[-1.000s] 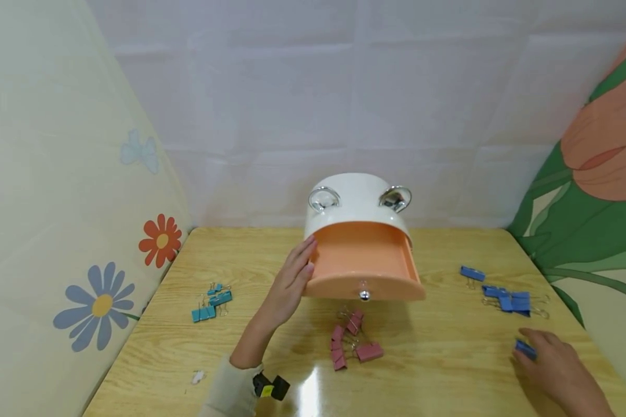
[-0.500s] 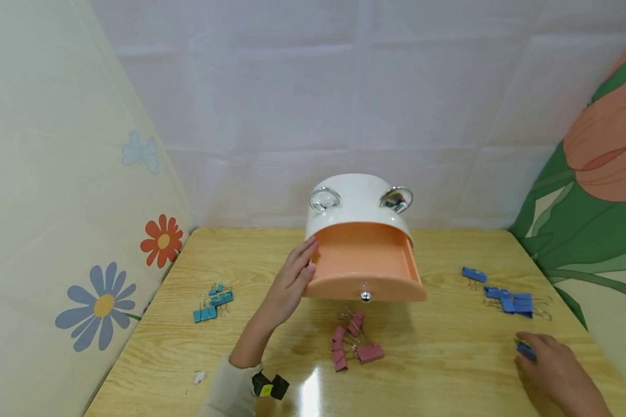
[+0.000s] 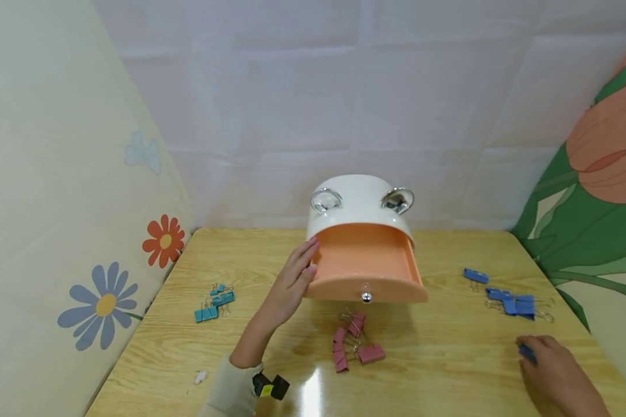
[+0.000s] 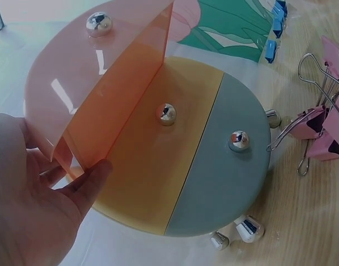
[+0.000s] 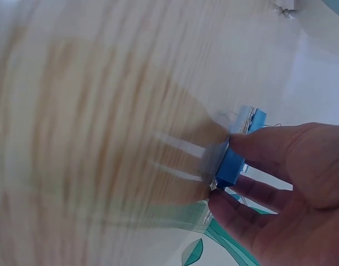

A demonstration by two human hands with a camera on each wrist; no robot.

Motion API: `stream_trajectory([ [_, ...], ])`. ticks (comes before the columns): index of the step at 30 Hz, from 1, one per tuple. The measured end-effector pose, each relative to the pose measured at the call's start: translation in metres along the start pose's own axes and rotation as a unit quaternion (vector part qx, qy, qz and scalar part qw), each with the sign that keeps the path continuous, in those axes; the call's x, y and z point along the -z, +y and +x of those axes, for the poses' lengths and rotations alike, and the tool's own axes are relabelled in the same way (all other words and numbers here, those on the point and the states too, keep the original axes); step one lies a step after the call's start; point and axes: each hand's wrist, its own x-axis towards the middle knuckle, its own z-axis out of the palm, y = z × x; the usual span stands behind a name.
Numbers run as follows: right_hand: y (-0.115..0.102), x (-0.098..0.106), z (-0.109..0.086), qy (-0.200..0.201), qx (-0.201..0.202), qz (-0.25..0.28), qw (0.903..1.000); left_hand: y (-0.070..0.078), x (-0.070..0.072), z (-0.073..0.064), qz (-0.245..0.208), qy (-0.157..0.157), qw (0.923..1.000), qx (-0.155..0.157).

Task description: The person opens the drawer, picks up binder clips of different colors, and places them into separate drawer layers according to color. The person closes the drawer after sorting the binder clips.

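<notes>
My left hand point(image 3: 287, 286) rests against the left side of the pulled-out orange drawer point(image 3: 365, 284), its fingers fairly straight. In the left wrist view, fingertips touch beside the drawer's edge, above the yellow drawer point(image 4: 158, 149). The drawer belongs to a rounded white cabinet point(image 3: 360, 197) with two silvery ears. At the table's right, my right hand point(image 3: 558, 368) pinches a blue binder clip point(image 5: 234, 160) between thumb and fingers, low over or on the table. Most of that clip is hidden by the hand in the head view.
More blue binder clips point(image 3: 519, 304) lie beyond my right hand. Several pink binder clips point(image 3: 340, 350) lie in front of the cabinet, and teal ones point(image 3: 207, 314) at the left. A small white scrap point(image 3: 200, 377) is near the front left.
My right fingers have drawn in around the blue clip, so less of it shows. The left hand and drawer hold their place; the whole head view has shifted slightly.
</notes>
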Motion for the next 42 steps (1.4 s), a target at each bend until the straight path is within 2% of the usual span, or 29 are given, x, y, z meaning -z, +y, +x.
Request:
stream_trajectory([
  [4, 0.004, 0.001, 0.001, -0.006, 0.012, 0.010, 0.9999, -0.001, 0.000, -0.001, 0.002, 0.001, 1.0000, -0.003],
  [15, 0.009, 0.005, 0.004, -0.028, 0.000, 0.032, 0.9991, 0.000, -0.001, 0.000, 0.013, 0.004, 0.9998, -0.011],
  [21, 0.005, 0.009, 0.006, -0.039, -0.011, 0.029, 0.9988, 0.003, -0.001, 0.001, 0.010, 0.001, 0.9999, -0.010],
  [23, 0.002, 0.011, 0.007, -0.030, -0.008, 0.027, 0.9992, 0.003, 0.000, 0.001, 0.011, -0.001, 0.9999, -0.006],
  [27, -0.004, 0.014, 0.008, 0.017, 0.012, 0.021, 0.9996, 0.004, 0.000, 0.002, 0.014, -0.001, 0.9999, -0.005],
  [30, -0.011, 0.019, 0.009, 0.066, 0.041, 0.013, 0.9969, 0.004, 0.001, 0.002, 0.014, 0.000, 0.9999, -0.007],
  [34, -0.024, 0.029, 0.009, 0.103, 0.076, 0.001, 0.9918, 0.004, 0.001, 0.002, 0.016, 0.000, 0.9999, -0.004],
  [42, -0.059, 0.061, 0.010, 0.099, 0.115, -0.001, 0.9884, 0.002, 0.001, 0.000, 0.013, 0.003, 0.9999, -0.003],
])
